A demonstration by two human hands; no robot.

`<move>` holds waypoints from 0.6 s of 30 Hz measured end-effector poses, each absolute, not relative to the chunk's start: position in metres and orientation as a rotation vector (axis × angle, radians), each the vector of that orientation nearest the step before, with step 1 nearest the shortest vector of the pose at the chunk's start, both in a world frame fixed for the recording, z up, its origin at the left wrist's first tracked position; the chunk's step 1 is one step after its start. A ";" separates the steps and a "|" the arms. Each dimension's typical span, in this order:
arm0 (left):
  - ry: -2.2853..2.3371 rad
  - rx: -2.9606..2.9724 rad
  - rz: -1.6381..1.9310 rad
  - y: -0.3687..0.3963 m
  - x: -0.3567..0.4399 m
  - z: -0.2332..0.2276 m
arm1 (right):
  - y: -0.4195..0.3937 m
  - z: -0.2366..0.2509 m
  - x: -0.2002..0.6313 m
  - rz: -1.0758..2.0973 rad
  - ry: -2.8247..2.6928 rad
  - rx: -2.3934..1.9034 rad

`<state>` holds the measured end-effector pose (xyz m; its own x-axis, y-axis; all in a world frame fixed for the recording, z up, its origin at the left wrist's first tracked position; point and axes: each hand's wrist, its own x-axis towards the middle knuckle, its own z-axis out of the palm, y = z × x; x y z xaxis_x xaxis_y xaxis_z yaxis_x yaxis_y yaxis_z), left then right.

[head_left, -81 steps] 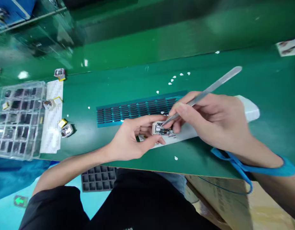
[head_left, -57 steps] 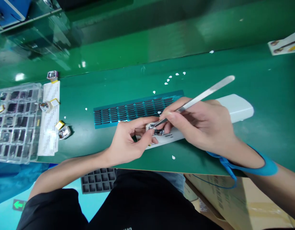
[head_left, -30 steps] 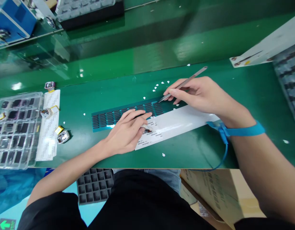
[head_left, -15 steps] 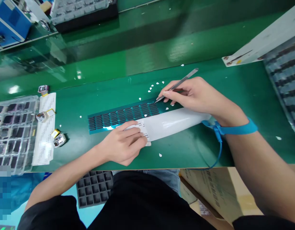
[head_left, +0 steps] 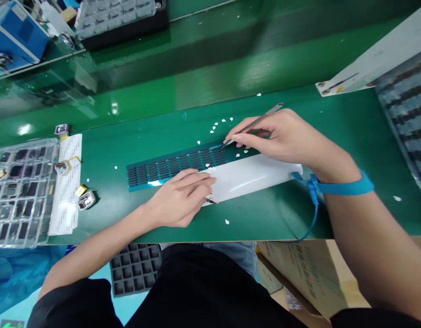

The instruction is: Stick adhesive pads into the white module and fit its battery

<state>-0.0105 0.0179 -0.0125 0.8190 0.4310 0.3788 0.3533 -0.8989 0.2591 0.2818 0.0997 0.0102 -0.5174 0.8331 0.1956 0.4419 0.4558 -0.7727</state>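
My right hand point(head_left: 279, 134) pinches a pair of metal tweezers point(head_left: 265, 116), whose tips touch the right end of a blue strip point(head_left: 169, 166) with rows of small dark pieces. My left hand point(head_left: 179, 198) rests on a white backing sheet point(head_left: 254, 175) in front of the strip, fingers curled. Out from under those fingers pokes a small pale part point(head_left: 211, 199), mostly hidden, so its kind is unclear. Several small white stickers point(head_left: 213, 127) are scattered behind the strip. A blue wrist strap point(head_left: 347, 186) circles my right wrist.
On the left, a clear compartment tray point(head_left: 22, 191) holds dark modules, with a printed paper point(head_left: 65, 200) beside it. Small devices with yellow tabs point(head_left: 86, 199) lie nearby. A white panel point(head_left: 367, 57) and another tray point(head_left: 407, 109) stand at right. A blue box point(head_left: 17, 38) sits back left.
My left hand has shifted slightly right along the sheet, covering its printed part, and the small pale part has turned a little. The tweezers stay at the strip's right end.
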 end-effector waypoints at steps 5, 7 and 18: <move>0.566 2.755 0.602 0.020 -0.007 -0.014 | 0.097 0.015 0.282 0.840 -2.191 -1.012; 0.590 2.742 0.582 0.019 -0.005 -0.014 | 0.098 0.013 0.282 0.830 -2.215 -1.002; 0.738 2.694 0.575 0.032 0.008 -0.023 | 0.096 0.007 0.275 0.893 -2.145 -1.011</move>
